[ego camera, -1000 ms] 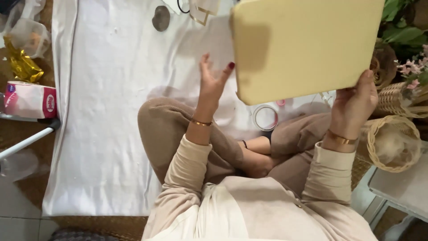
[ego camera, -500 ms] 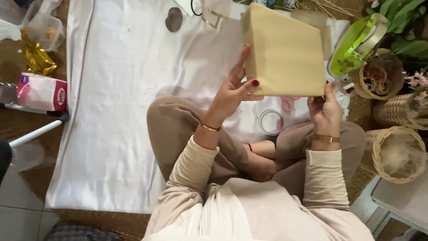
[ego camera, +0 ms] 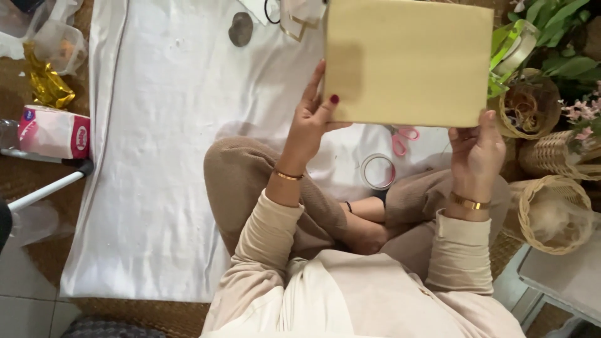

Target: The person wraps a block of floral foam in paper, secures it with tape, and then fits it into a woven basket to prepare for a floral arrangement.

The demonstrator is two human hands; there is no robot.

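I sit cross-legged on a white cloth (ego camera: 163,156) and hold a pale yellow rectangular box (ego camera: 407,59) up in front of me. My left hand (ego camera: 310,122) grips its lower left edge, thumb on the near face. My right hand (ego camera: 476,153) holds the lower right corner from beneath. Below the box, on the cloth by my knees, lie a roll of clear tape (ego camera: 377,171) and pink-handled scissors (ego camera: 400,139), partly hidden by the box.
Wicker baskets (ego camera: 554,213) and green plants (ego camera: 557,25) crowd the right side. A tissue pack (ego camera: 53,131), gold foil wrapper (ego camera: 47,87) and plastic bags lie at the left. A grey stone (ego camera: 240,29) rests on the cloth at the top.
The box moved away from the camera and turned, then came back up broadside. My left hand, free a second ago, now grips its left edge.
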